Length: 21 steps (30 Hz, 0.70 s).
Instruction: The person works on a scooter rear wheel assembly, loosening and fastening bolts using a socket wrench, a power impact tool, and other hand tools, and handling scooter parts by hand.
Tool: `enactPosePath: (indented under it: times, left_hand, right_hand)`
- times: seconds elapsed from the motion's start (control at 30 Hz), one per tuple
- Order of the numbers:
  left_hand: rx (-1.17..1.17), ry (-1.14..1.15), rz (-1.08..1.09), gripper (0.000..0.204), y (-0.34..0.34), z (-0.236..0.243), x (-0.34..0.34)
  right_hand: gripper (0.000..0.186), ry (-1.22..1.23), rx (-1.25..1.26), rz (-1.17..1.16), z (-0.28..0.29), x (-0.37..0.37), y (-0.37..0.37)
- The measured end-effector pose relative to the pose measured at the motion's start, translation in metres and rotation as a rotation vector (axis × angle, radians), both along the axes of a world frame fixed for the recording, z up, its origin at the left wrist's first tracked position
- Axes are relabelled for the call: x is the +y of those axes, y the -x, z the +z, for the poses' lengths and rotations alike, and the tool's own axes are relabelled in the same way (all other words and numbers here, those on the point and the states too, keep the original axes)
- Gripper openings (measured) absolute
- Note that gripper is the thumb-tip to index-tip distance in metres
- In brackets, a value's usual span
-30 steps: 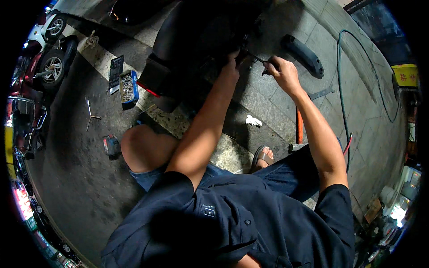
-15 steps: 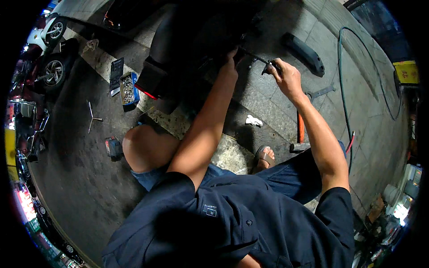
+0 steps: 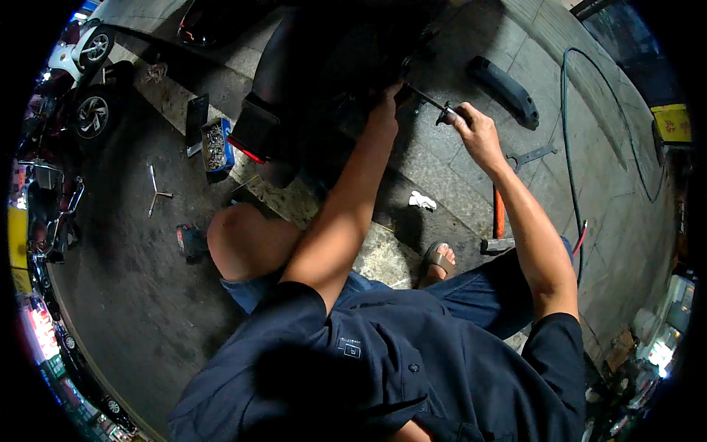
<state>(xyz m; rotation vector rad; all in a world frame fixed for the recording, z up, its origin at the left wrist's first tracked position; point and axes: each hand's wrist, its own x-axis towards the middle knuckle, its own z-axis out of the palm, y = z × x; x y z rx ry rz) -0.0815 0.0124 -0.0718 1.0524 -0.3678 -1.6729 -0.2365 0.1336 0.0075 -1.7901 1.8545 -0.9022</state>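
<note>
A dark vehicle (image 3: pixel 294 66) with a red reflector at its rear stands at the top middle, mostly in shadow. My left hand (image 3: pixel 387 110) is up against its underside; the fingers are hidden in the dark. My right hand (image 3: pixel 477 136) is closed on a black tool (image 3: pixel 445 112), whose thin rod runs up-left toward the vehicle beside my left hand. A curved black plastic part (image 3: pixel 504 92) lies on the paving right of the vehicle. Below my right hand lie a large wrench (image 3: pixel 535 153) and an orange-handled hammer (image 3: pixel 499 214), partly behind my forearm.
A blue box of small metal parts (image 3: pixel 219 147), a dark case (image 3: pixel 197 125), a three-arm wrench (image 3: pixel 156 193), a power tool (image 3: pixel 190 241) and a white crumpled scrap (image 3: pixel 421 200) lie on the ground. A hose (image 3: pixel 567 147) loops at right; parked scooters (image 3: pixel 92 118) stand left.
My right hand, with the black tool in it, has shifted slightly down and to the right. My left hand stays at the vehicle. The whole view has moved a little.
</note>
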Motion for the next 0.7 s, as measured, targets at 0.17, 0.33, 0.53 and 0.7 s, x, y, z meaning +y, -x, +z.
enactPosePath:
  times: [0.17,0.33,0.53,0.7]
  left_hand:
    - [-0.122,0.037,0.07,0.038,0.003,-0.019,0.001]
    - [-0.125,0.021,0.065,0.036,0.007,-0.015,0.001]
    - [-0.1,0.033,0.044,0.032,0.004,-0.012,-0.003]
    - [-0.087,0.04,0.043,0.031,0.009,-0.012,-0.002]
  right_hand:
    - [0.038,-0.551,-0.671,-0.106,0.011,-0.018,0.013]
    - [0.031,-0.586,-0.671,-0.211,0.012,-0.011,0.011]
    - [0.026,-0.302,-0.565,-0.099,0.012,0.013,0.007]
    - [0.033,-0.716,-1.306,-0.392,0.012,0.01,0.009]
